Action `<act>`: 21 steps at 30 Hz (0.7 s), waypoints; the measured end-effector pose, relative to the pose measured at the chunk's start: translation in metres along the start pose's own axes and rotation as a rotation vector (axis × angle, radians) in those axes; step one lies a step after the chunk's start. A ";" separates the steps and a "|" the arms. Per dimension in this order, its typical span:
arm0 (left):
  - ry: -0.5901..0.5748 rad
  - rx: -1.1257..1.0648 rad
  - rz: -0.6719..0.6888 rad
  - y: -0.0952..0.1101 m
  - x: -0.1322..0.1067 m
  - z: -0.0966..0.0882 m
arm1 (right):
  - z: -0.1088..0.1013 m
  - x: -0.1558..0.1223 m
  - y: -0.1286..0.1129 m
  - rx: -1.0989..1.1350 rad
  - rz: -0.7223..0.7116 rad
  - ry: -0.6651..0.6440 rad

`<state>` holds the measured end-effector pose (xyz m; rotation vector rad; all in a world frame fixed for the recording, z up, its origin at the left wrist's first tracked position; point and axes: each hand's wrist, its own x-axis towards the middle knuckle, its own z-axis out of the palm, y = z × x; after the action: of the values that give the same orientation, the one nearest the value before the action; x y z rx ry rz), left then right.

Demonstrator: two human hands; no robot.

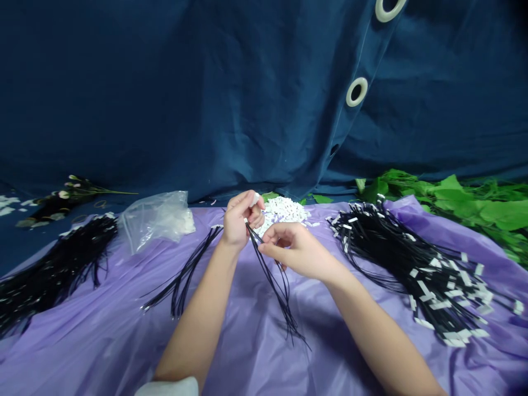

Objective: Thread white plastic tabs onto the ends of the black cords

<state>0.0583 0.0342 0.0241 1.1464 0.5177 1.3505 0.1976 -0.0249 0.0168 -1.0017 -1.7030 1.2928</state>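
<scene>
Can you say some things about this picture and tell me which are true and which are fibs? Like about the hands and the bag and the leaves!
1. The left hand holds black cords. True.
2. The curtain is red. False: the curtain is blue.
3. The white bits lie in a heap. True.
4. The bag is right of both hands. False: the bag is to their left.
5. The cloth is purple. True.
6. The leaf pile is at the left edge. False: the leaf pile is at the right.
</scene>
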 end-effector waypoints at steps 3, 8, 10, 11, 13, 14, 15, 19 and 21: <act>0.006 -0.032 -0.007 0.002 -0.001 0.002 | -0.001 0.002 -0.001 0.112 0.045 -0.062; 0.020 -0.044 -0.068 0.005 -0.001 0.003 | -0.002 0.003 -0.004 0.086 0.017 -0.008; 0.002 -0.042 -0.098 0.005 0.000 0.003 | -0.003 0.002 -0.005 0.044 -0.011 0.060; -0.009 -0.041 -0.114 0.005 0.000 0.002 | -0.003 0.002 -0.006 0.037 -0.026 0.089; -0.030 -0.040 -0.145 0.005 0.000 0.002 | -0.006 0.000 -0.007 0.085 -0.014 0.090; -0.039 -0.042 -0.159 0.006 -0.001 0.002 | -0.007 -0.001 -0.008 0.133 0.019 0.054; -0.048 -0.047 -0.173 0.006 -0.001 0.003 | -0.010 -0.002 -0.009 0.178 0.063 0.000; -0.075 -0.071 -0.194 0.006 -0.002 0.003 | -0.025 -0.007 -0.013 0.090 0.096 -0.138; -0.079 -0.063 -0.205 0.006 -0.003 0.004 | -0.035 -0.010 -0.015 -0.072 0.020 -0.106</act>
<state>0.0580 0.0291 0.0302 1.0609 0.5172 1.1334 0.2314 -0.0238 0.0371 -1.0104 -1.8354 1.3261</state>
